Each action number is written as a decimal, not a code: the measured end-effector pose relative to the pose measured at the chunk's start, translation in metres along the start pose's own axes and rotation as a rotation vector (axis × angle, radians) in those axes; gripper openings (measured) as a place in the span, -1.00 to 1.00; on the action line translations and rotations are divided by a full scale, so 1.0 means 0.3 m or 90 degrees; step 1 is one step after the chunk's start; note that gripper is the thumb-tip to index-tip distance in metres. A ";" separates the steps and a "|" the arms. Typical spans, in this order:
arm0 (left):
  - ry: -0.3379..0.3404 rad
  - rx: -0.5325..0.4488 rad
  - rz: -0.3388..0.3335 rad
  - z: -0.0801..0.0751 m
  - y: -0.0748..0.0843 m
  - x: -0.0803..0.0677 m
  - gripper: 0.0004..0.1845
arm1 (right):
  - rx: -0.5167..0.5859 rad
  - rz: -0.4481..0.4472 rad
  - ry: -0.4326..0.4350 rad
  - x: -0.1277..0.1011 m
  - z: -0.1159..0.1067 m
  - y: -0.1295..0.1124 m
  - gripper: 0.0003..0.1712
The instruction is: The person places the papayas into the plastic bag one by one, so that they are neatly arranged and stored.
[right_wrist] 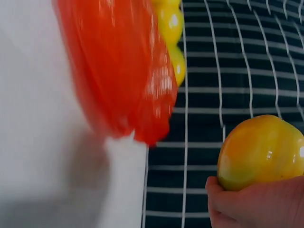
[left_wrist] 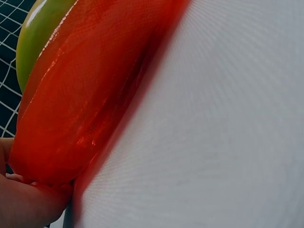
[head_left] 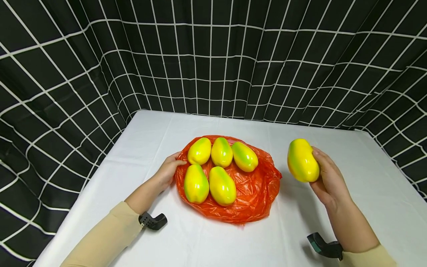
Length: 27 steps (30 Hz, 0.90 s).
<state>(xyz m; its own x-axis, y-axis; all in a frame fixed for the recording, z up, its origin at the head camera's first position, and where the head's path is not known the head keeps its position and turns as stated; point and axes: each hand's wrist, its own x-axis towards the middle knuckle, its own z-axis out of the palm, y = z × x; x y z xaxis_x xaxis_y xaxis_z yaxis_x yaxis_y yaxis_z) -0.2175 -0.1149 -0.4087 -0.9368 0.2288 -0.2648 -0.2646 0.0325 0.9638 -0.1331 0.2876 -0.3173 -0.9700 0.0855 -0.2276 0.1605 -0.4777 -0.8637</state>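
Observation:
A red plastic bag [head_left: 255, 189] lies spread open on the table, with several glossy yellow-green mangoes [head_left: 222, 186] sitting in its left and middle part. My left hand [head_left: 168, 171] pinches the bag's left rim between thumb and fingers. In the left wrist view the gathered red plastic [left_wrist: 90, 95] runs up from that hand [left_wrist: 31, 204], and one mango [left_wrist: 35, 42] shows above the rim. To the right of the bag, my right hand [head_left: 330, 180] holds another mango [head_left: 301, 161] above the table. The right wrist view shows this mango [right_wrist: 261, 152] resting against the fingers [right_wrist: 228, 204].
A white cloth covers the table [head_left: 160, 129]. Black curtains [head_left: 213, 66] with a white grid hang behind it and along both sides. Each wrist carries a dark strapped device, one on the left [head_left: 153, 220] and one on the right [head_left: 323, 246].

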 end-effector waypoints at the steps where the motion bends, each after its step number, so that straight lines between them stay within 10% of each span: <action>1: -0.001 0.001 0.000 0.000 0.000 0.000 -0.43 | -0.017 -0.008 -0.003 -0.005 0.016 0.008 -0.55; 27: -0.011 -0.012 0.000 0.002 0.000 -0.002 -0.41 | -0.264 0.081 0.005 -0.100 0.210 0.210 -0.47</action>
<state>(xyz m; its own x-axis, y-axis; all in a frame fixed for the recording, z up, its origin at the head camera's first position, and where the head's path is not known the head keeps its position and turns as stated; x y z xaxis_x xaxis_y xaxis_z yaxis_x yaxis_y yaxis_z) -0.2166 -0.1143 -0.4083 -0.9330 0.2449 -0.2635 -0.2685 0.0133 0.9632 -0.1053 0.1998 -0.3364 -0.9365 0.0557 -0.3461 0.3403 -0.0925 -0.9357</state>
